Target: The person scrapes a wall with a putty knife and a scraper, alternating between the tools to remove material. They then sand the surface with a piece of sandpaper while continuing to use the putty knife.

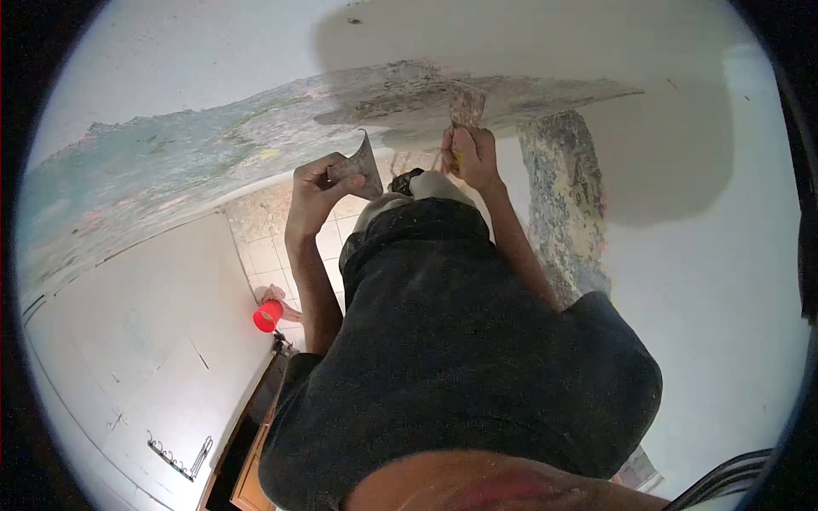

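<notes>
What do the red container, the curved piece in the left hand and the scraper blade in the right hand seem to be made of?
Red container: probably smooth plastic, given its bright, even colour.
Curved piece: perhaps thin metal or stiff plastic; its dull, mottled grey surface leaves this open.
Scraper blade: likely metal, flat, with mottled residue.

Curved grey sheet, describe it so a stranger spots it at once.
Start at the dark shirt, then follow the left arm up to the left hand. Pinched there is the thin grey sheet, its upper corner curving to a point, unlike the straighter scraper in the right hand.
</notes>
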Demonstrator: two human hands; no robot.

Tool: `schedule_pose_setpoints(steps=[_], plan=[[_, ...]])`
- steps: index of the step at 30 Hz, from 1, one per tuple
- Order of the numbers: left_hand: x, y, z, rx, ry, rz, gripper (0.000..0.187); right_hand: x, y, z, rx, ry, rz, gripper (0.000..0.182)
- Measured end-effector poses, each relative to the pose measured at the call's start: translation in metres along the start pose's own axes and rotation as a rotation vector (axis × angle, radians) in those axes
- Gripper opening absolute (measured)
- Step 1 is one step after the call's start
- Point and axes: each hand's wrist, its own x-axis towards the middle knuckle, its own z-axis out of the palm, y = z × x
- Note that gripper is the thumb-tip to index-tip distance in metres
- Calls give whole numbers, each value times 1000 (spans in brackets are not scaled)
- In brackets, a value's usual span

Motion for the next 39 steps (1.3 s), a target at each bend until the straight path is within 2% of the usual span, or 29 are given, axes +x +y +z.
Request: schedule_pose_setpoints(steps=[1,4,10,13,17,22,25,28,31,34,37,39], plan=[[-2,1,0,9,-3,-11,12,7,7,4,-81,33,-43,49],[-4,7,4,24,18,-32,12,12,1,17,19,76,-45,48],[-4,6,5,40,34,-35,11,15,-2,13,-32,-1,-10,47],[-3,2,2,43,5,-18,11,16,-29,31,118,81,-37,49],[-1,5,-3,76,-14,-17,11,13,-9,24,81,73,8,50],[0,1,-5,67,11,-12,13,5,-18,27,115,86,100,46],[3,9,-1,77,36,-26,14,6,-24,27,89,49,77,46],[0,-1,-6,70,10,-47,15,0,-23,30,152,112,158,46],[5,-1,-8,64,-18,-36,15,3,-26,30,105,130,67,45],[1,6,-3,50,-14,-41,14,2,-31,35,124,180,142,46],[3,6,-2,56,-18,-31,13,8,-25,26,-10,122,56,48],[3,4,-1,41,-28,-26,12,15,-35,27,48,70,-13,48]])
